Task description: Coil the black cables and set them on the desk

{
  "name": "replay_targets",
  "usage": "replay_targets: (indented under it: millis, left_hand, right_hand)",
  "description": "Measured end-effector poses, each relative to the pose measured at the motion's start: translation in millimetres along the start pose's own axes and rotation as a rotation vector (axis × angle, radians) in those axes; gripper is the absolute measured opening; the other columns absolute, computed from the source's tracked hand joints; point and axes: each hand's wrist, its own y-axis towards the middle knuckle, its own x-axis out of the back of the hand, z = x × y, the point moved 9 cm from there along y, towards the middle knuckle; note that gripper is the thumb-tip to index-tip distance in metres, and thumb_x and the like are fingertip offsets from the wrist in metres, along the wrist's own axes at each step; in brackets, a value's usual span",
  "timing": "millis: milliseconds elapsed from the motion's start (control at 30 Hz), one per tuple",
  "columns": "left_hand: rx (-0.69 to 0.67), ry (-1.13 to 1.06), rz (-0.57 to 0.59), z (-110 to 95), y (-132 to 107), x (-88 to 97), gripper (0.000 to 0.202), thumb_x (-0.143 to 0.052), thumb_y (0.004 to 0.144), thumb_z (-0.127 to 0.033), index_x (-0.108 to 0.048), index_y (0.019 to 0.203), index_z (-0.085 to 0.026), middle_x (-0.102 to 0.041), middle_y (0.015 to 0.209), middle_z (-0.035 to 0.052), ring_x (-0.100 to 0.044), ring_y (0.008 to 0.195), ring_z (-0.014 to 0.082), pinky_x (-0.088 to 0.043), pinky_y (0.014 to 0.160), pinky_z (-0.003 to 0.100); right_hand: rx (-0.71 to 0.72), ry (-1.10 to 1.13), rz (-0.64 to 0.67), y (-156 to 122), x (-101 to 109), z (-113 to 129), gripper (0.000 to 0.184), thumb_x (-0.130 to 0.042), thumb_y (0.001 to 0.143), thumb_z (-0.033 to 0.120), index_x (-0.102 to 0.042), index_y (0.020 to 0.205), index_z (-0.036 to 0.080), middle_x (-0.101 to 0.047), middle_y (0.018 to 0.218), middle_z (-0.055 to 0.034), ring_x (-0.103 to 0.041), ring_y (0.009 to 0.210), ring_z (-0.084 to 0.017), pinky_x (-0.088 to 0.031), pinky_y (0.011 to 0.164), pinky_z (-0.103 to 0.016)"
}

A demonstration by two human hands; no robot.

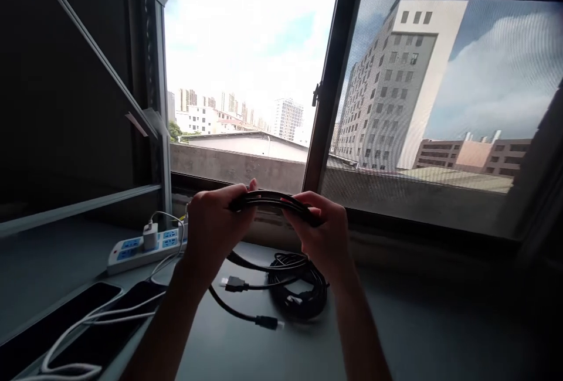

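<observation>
My left hand (213,231) and my right hand (323,234) are raised above the desk, both closed round a bundle of black cable (272,199) that arcs between them. Loops of the same cable hang down from the hands. Below them on the desk lies a coiled black cable (299,290), and two loose black plug ends (235,283) (267,322) lie to its left.
A white power strip (141,249) with a white charger plugged in sits at the left by the window. White cords (88,322) run to two dark phones (61,322) on the grey desk (440,334). A window with a dark frame (328,94) is just behind.
</observation>
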Motion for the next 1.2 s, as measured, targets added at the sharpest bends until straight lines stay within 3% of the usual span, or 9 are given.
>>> replay_targets:
  millis: [167, 433, 533, 733, 800, 900, 1000, 1100, 1200]
  left_hand:
    - [0.131, -0.026, 0.189, 20, 5, -21.9, 0.042, -0.050, 0.073, -0.043, -0.036, 0.043, -0.018, -0.030, 0.039, -0.0036, -0.031, 0.041, 0.0089, -0.021, 0.043, 0.023]
    - [0.314, -0.175, 0.468, 38, -19, -83.1, 0.056, -0.046, 0.074, -0.064, -0.036, 0.041, -0.019, -0.045, 0.036, 0.0005, -0.044, 0.030, 0.0128, -0.032, 0.041, 0.024]
    - [0.360, -0.217, 0.582, 42, -29, -108.6, 0.059, -0.042, 0.074, -0.068, -0.046, 0.043, -0.018, -0.052, 0.040, 0.0041, -0.054, 0.041, 0.0176, -0.040, 0.048, 0.027]
    - [0.323, -0.640, 1.130, 24, -56, -139.8, 0.063, -0.035, 0.081, -0.064, -0.068, 0.061, -0.015, -0.066, 0.065, 0.0095, -0.063, 0.087, 0.0247, -0.046, 0.081, 0.033]
    - [0.330, -0.734, 1.145, 20, -52, -134.0, 0.059, -0.035, 0.084, -0.060, -0.072, 0.074, -0.016, -0.069, 0.085, 0.0100, -0.060, 0.099, 0.0237, -0.043, 0.090, 0.033]
    - [0.299, -0.858, 0.945, 16, -31, -116.8, 0.047, -0.040, 0.085, -0.053, -0.071, 0.092, -0.019, -0.066, 0.107, 0.0063, -0.057, 0.105, 0.0216, -0.043, 0.091, 0.031]
    - [0.229, -0.751, 0.830, 15, -23, -105.6, 0.047, -0.040, 0.086, -0.053, -0.073, 0.087, -0.019, -0.068, 0.095, 0.0051, -0.058, 0.100, 0.0209, -0.041, 0.091, 0.030]
    - [0.209, -0.547, 0.872, 19, -29, -108.6, 0.061, -0.032, 0.087, -0.057, -0.073, 0.066, -0.017, -0.068, 0.076, 0.0075, -0.061, 0.087, 0.0225, -0.041, 0.090, 0.032]
    - [0.190, -0.545, 1.025, 15, -45, -119.2, 0.067, -0.025, 0.088, -0.057, -0.072, 0.061, -0.017, -0.069, 0.074, 0.0087, -0.062, 0.082, 0.0232, -0.044, 0.084, 0.032]
  right_hand:
    - [-0.030, 0.069, -0.014, -2, 19, 6, 0.032, -0.072, 0.077, 0.029, -0.064, 0.106, 0.020, -0.043, 0.043, 0.0081, -0.031, 0.028, -0.004, -0.023, 0.025, -0.009]
    - [0.062, 0.081, -0.397, -6, 69, 8, 0.056, -0.083, 0.063, 0.031, -0.062, 0.113, 0.020, -0.040, 0.038, 0.0087, -0.025, 0.025, -0.005, -0.014, 0.022, -0.012]
    - [0.136, 0.120, -0.450, -10, 66, 11, 0.049, -0.082, 0.067, 0.030, -0.062, 0.111, 0.021, -0.038, 0.037, 0.0097, -0.025, 0.024, -0.006, -0.015, 0.023, -0.015]
    - [0.262, 0.110, -0.474, -19, 49, 22, 0.028, -0.077, 0.075, 0.028, -0.067, 0.100, 0.020, -0.036, 0.037, 0.0095, -0.026, 0.024, -0.005, -0.017, 0.026, -0.017]
    - [0.305, 0.162, -0.506, -20, 48, 22, 0.029, -0.076, 0.073, 0.026, -0.066, 0.100, 0.020, -0.034, 0.035, 0.0105, -0.023, 0.024, -0.005, -0.016, 0.027, -0.018]
    - [0.350, 0.356, -0.631, -18, 56, 6, 0.027, -0.073, 0.073, 0.024, -0.061, 0.097, 0.021, -0.030, 0.034, 0.0127, -0.018, 0.026, -0.004, -0.014, 0.031, -0.018]
    - [0.207, 0.605, -0.707, -7, 60, -30, 0.026, -0.073, 0.069, 0.031, -0.051, 0.077, 0.019, -0.025, 0.035, 0.0137, -0.010, 0.029, -0.004, -0.011, 0.031, -0.018]
    - [0.098, 0.650, -0.699, 0, 59, -46, 0.034, -0.074, 0.065, 0.037, -0.047, 0.073, 0.019, -0.022, 0.035, 0.0140, -0.009, 0.030, -0.005, -0.009, 0.031, -0.018]
    - [0.159, 0.545, -0.674, -5, 57, -30, 0.034, -0.072, 0.068, 0.039, -0.055, 0.090, 0.019, -0.022, 0.036, 0.0143, -0.009, 0.031, -0.005, -0.010, 0.032, -0.018]
